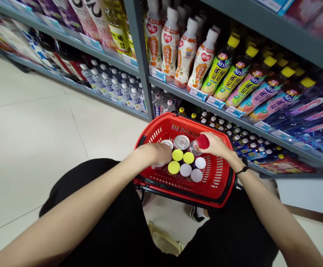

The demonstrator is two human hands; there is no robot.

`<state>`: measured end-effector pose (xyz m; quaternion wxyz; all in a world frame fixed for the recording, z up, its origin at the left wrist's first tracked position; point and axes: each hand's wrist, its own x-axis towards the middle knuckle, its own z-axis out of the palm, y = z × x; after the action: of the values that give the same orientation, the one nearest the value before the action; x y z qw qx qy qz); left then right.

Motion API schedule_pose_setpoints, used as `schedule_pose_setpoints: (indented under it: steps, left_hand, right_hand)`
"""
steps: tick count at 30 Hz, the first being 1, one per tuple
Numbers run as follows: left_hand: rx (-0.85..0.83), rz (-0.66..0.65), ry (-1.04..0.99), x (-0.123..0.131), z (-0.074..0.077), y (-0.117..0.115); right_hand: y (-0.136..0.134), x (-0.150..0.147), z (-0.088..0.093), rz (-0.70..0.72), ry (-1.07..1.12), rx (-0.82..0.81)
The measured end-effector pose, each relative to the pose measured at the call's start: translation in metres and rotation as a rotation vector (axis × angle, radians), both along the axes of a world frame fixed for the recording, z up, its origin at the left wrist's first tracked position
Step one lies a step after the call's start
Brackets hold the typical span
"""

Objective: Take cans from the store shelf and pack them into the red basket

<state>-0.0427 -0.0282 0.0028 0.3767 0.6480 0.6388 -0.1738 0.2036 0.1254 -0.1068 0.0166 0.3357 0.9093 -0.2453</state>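
Observation:
A red shopping basket [219,189] sits between my knees. My right hand [215,144] grips a bottle with a red cap [203,141] at the basket's right side; its clear body tilts down and left. My left hand [161,154] reaches in at the left, fingers curled downward among the cans, and what they hold is hidden. Close beside it is a silver-topped can [167,144], partly covered. Another silver-topped can [181,142] stands between my hands. In front of them are several yellow-capped bottles [177,155] and white-capped bottles [197,175], upright and close together.
Grey shelves [141,55] rise just beyond the basket. They carry milk drink bottles [182,55], yellow-capped tea bottles [235,76] and water bottles [119,89]. The basket's black handle [172,192] lies along its near rim. Pale floor tiles [33,122] extend to the left.

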Motion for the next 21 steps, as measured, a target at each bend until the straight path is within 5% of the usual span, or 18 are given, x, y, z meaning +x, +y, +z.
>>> schedule_pose_setpoints:
  steps: [4, 12, 21]
  left_hand:
    - [-0.037, -0.135, 0.044, 0.009, 0.015, 0.000]
    - [-0.077, -0.107, 0.114, 0.018, 0.018, 0.004]
    - [-0.111, -0.050, 0.061, 0.027, 0.019, 0.006]
  right_hand:
    - [-0.001, -0.001, -0.022, 0.041, -0.132, -0.036]
    - [-0.013, -0.009, -0.037, 0.027, -0.213, -0.041]
    - [-0.028, -0.015, 0.001, -0.018, -0.411, -0.087]
